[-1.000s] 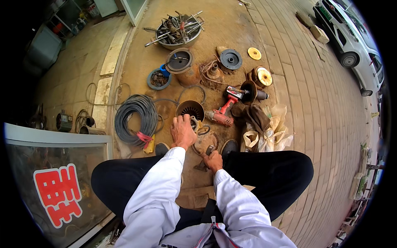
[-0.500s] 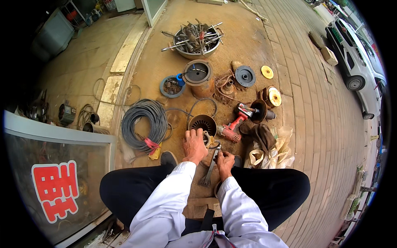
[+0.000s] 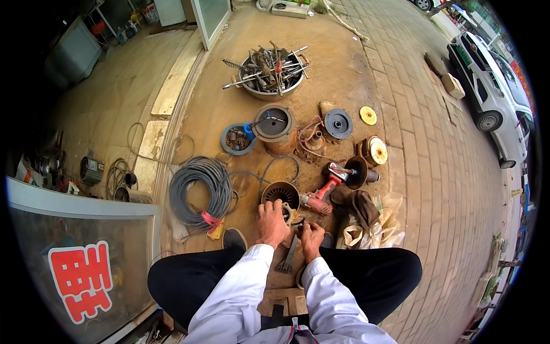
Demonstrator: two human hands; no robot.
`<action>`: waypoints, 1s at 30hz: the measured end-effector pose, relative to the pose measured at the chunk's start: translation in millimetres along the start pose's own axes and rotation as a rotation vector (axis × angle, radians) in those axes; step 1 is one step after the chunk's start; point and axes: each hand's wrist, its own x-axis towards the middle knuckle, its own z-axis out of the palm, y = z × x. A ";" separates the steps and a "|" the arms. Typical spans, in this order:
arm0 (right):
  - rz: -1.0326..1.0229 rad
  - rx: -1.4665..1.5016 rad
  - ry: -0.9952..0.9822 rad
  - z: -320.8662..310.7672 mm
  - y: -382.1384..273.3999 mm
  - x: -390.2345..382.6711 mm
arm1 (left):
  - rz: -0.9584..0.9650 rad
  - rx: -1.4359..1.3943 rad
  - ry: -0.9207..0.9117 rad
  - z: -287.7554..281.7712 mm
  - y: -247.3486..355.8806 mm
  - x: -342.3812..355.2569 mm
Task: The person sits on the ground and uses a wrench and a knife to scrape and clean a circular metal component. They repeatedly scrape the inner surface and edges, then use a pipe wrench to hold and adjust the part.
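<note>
My left hand (image 3: 272, 222) curls over the near side of a round metal casting (image 3: 290, 214) with a hollow middle, gripping it. Right beside it, my right hand (image 3: 312, 239) is closed with fingers pinched together at a small dark piece, whose kind I cannot make out. Between my hands a flat grey metal tool (image 3: 288, 258) slants down to a wide end near the ground. Just beyond the casting stands an open cylindrical motor housing (image 3: 280, 195) with slots inside. A red cordless impact wrench (image 3: 325, 194) lies to its right, near a dark metal cone (image 3: 356, 172).
Coiled grey cable (image 3: 200, 192) lies at left. Farther off stand a rusty cylinder (image 3: 275, 129), a bowl of small parts (image 3: 238, 139), and a basin of tools (image 3: 271, 74). A grey flange (image 3: 338, 123) and sacking (image 3: 384, 221) lie at right; a glass door (image 3: 86, 258) stands left.
The view has tilted, so the scene sits slightly lower. My left hand stays on the casting. My right hand stays close by, and the flat tool's upper end is now less visible.
</note>
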 end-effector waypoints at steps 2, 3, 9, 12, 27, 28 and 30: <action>-0.035 -0.074 0.054 -1.7 -2.6 1.4 | 0.006 0.006 0.003 0.1 0.0 1.0; -0.071 -0.135 0.098 -4.9 3.4 5.1 | 0.007 0.011 0.002 1.9 -0.3 1.3; -0.089 -0.040 0.112 -17.1 -15.7 12.6 | -0.028 0.013 -0.017 -2.2 3.7 1.0; -0.105 0.063 0.123 -6.5 -43.4 3.5 | -0.043 0.028 -0.024 -4.4 4.6 1.8; -0.143 0.037 -0.012 6.6 -58.7 -4.5 | -0.029 0.051 -0.047 -6.6 6.4 1.1; -0.152 0.034 -0.015 8.1 -62.6 -4.0 | -0.030 0.055 -0.046 -6.7 6.3 1.4; -0.178 0.020 -0.006 10.9 -70.2 -3.0 | -0.034 0.062 -0.043 -5.9 5.4 0.7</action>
